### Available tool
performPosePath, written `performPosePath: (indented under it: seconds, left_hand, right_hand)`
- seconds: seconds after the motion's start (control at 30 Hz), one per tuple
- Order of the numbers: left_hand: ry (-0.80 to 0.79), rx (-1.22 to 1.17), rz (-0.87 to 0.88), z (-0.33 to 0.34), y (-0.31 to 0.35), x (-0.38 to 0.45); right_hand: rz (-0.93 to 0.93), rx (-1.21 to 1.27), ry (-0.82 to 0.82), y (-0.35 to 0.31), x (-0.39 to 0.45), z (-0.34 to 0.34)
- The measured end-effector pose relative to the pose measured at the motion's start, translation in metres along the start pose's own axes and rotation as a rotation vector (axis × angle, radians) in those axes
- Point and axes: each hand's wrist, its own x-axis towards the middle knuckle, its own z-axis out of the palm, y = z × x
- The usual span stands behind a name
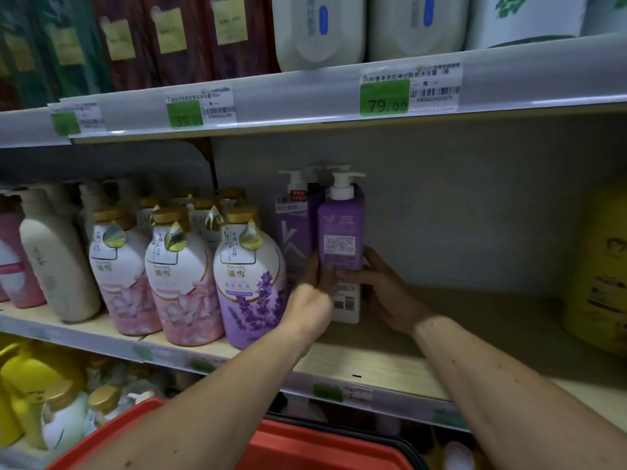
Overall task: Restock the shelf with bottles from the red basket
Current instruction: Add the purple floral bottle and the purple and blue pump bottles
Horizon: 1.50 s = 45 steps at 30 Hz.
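Note:
A tall purple pump bottle [341, 232] with a white base stands upright on the middle shelf [373, 364], its back label facing me. My left hand [312, 300] holds its left side with fingers wrapped on the front. My right hand [383, 286] grips its right side, fingers across the lower label. Right behind and left of it stand two more purple pump bottles [293, 228]. The red basket [305, 446] sits low in front of me, under my arms; its contents are mostly hidden.
Left of the purple bottles stand several round pink and lavender bottles [251, 283] with gold caps. A yellow bottle [600, 276] stands at the far right, with bare shelf between it and my hands. White jugs [319, 28] fill the upper shelf. More bottles sit on the lower shelf.

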Motion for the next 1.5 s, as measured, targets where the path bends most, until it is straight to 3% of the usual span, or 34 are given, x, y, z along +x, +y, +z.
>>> performPosePath:
  seconds: [0.27, 0.37, 0.53, 0.77, 0.83, 0.93, 1.17, 1.33, 1.5]
  left_hand:
    - [0.079, 0.015, -0.130, 0.011, -0.040, -0.003]
    - [0.059, 0.050, -0.091, 0.010, -0.035, -0.003]
    - [0.031, 0.002, -0.202, 0.008, -0.015, 0.003]
    - [-0.028, -0.023, -0.058, 0.013, 0.011, 0.005]
    - [-0.050, -0.019, -0.050, 0.011, 0.009, 0.005]
    - [-0.040, 0.043, -0.007, 0.013, 0.009, 0.002]
    - [0.078, 0.196, 0.038, 0.020, 0.007, -0.001]
    - [0.151, 0.385, 0.038, 0.023, 0.013, -0.009]
    - [-0.036, 0.361, -0.094, 0.021, 0.011, -0.017]
  right_hand:
    - [-0.010, 0.002, -0.017, 0.015, 0.007, -0.005]
    - [-0.035, 0.010, 0.014, 0.023, 0.010, -0.006]
    - [-0.038, -0.035, 0.031, 0.025, 0.010, -0.005]
    - [-0.006, -0.128, 0.090, 0.022, 0.004, -0.005]
    - [-0.001, -0.228, 0.119, 0.023, -0.003, -0.002]
    - [-0.076, -0.569, 0.222, 0.029, -0.013, 0.003]
    - [-0.125, -0.689, 0.448, 0.026, -0.014, 0.016]
    - [-0.082, -0.508, 0.305, 0.015, -0.023, 0.010]
    - [0.040, -0.292, 0.122, -0.002, -0.028, -0.004]
